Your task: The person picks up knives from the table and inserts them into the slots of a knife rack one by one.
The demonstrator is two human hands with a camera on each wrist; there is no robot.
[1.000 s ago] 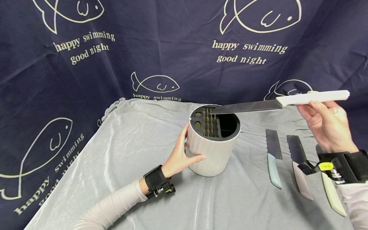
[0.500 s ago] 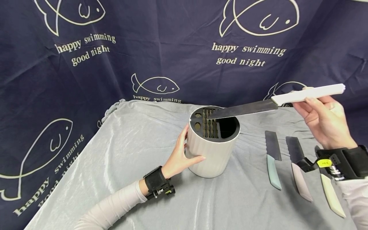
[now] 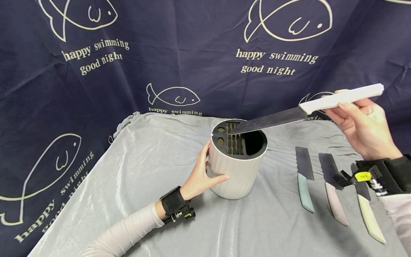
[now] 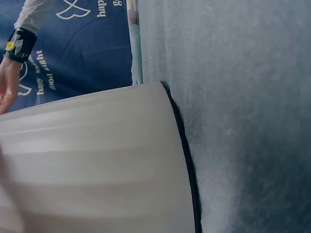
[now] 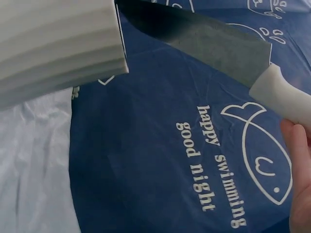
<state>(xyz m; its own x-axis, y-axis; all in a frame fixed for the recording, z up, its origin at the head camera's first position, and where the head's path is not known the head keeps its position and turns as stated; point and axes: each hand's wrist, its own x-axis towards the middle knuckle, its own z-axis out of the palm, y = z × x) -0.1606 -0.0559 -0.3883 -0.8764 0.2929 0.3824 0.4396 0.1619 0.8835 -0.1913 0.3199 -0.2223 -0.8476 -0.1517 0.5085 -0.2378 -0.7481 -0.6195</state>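
Observation:
My left hand (image 3: pixel 199 180) grips the side of a white ribbed knife block (image 3: pixel 236 176) between thumb and fingers. The block stands upright; its black top has wavy slots, two round holes and a wide opening. My right hand (image 3: pixel 366 123) holds a white-handled kitchen knife (image 3: pixel 341 100) by its handle, right of the block. The blade slopes down to the left, its tip over the wavy slots; whether the tip has entered one I cannot tell. In the right wrist view the blade (image 5: pixel 218 51) reaches the block's rim. Ribbed wall (image 4: pixel 97 155) fills much of the left wrist view.
Three knives lie on the grey cloth (image 3: pixel 179 146) at right: one with a mint handle (image 3: pixel 305 192), one pink (image 3: pixel 336 203), one pale yellow (image 3: pixel 370 219). A navy curtain (image 3: pixel 205 53) with fish prints hangs behind.
My right hand has raised the knife's handle end and moved slightly left, so the blade slopes more steeply and its tip sits lower over the slots. My left hand stays on the block.

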